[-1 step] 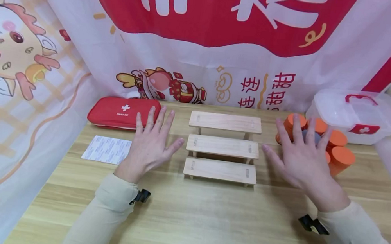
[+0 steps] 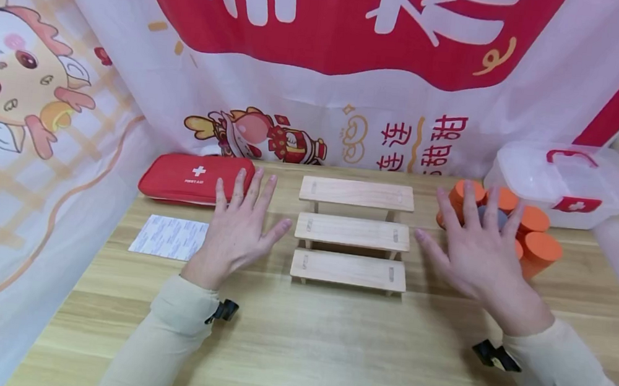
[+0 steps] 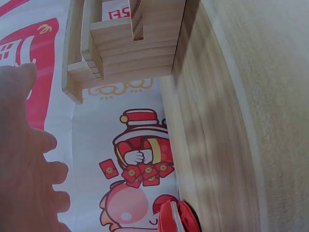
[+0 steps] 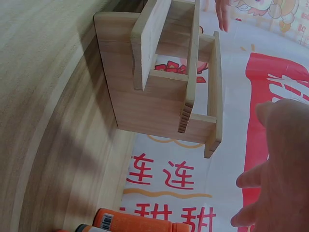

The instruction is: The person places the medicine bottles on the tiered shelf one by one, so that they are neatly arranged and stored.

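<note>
My left hand [image 2: 239,230] is held over the table with its fingers spread and nothing in it. It overlaps the right end of a red first aid pouch [image 2: 176,177] and the edge of a white sheet with blue print [image 2: 167,238]. Between the hands stands a three-tier wooden step rack [image 2: 353,231], its shelves bare. My right hand [image 2: 477,252], also spread, holds nothing and partly hides a cluster of orange cylindrical bottles [image 2: 541,249] with a blue-grey one [image 2: 500,219] among them. In the right wrist view, one orange bottle [image 4: 135,220] carries a barcode label.
At the back right sits a translucent lidded box [image 2: 618,185] with a red handle and a red cross-marked clasp, right behind the bottles. A printed cloth [image 2: 297,86] hangs along the back edge of the wooden table [image 2: 328,350], and more cloth covers both sides.
</note>
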Motion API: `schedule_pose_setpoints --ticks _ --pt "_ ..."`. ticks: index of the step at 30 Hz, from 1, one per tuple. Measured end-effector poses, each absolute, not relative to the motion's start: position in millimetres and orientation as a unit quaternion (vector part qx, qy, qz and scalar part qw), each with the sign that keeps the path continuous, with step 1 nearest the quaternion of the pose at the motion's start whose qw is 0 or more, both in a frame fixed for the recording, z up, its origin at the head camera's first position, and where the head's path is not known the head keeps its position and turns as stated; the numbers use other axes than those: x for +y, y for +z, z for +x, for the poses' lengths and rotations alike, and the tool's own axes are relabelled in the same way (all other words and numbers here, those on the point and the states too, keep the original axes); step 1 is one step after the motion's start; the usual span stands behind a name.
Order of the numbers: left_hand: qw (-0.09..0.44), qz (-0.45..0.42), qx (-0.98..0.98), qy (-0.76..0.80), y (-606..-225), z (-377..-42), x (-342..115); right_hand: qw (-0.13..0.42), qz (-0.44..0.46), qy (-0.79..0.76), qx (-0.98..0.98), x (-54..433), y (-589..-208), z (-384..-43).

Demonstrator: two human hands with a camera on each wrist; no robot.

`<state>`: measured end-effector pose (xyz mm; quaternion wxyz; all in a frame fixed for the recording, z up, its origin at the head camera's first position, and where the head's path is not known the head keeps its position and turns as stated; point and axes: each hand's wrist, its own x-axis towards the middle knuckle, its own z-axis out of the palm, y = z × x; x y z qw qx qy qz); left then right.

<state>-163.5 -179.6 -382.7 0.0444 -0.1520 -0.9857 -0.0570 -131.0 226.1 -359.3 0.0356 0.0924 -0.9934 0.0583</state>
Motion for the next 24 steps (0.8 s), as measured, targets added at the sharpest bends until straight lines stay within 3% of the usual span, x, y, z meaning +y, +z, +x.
schedule_pose_setpoints --ticks 24 --pt "0.067 -0.184 -0.979 -0.058 -382.5 -163.9 -179.0 0.045 0.090 0.068 -0.993 229.5 -360.1 -128.4"
